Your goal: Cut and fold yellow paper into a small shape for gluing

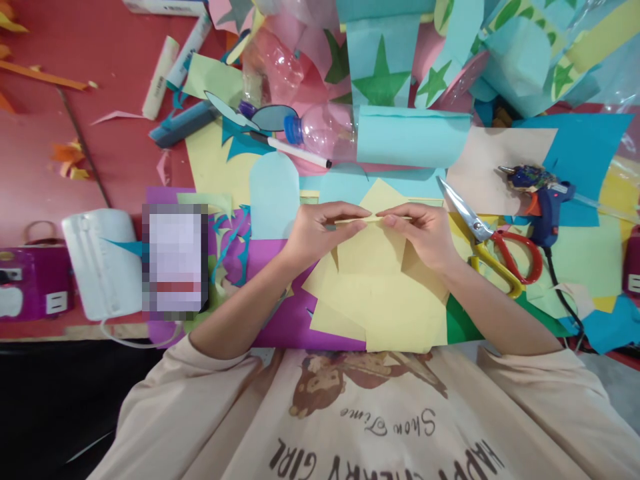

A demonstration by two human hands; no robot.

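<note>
My left hand (325,230) and my right hand (423,233) meet near the middle of the view. Between thumbs and fingertips they pinch a small yellow paper (373,219), seen almost edge-on, the left hand at one end and the right hand at the other. Beneath them lie several pale yellow sheets (380,293) overlapping on purple paper (280,323). Just right of my right hand rest open scissors (483,233) with a red and a yellow handle. Beyond the hands, a clear bottle (327,131) with a blue cap is partly wrapped in light blue paper (413,137).
A blue glue gun (547,210) with its cable lies at the right. On the left are a phone (175,260), a white device (103,263) and a glue stick (160,77). A marker (300,153) lies below the bottle. Star-decorated paper (383,67) fills the back.
</note>
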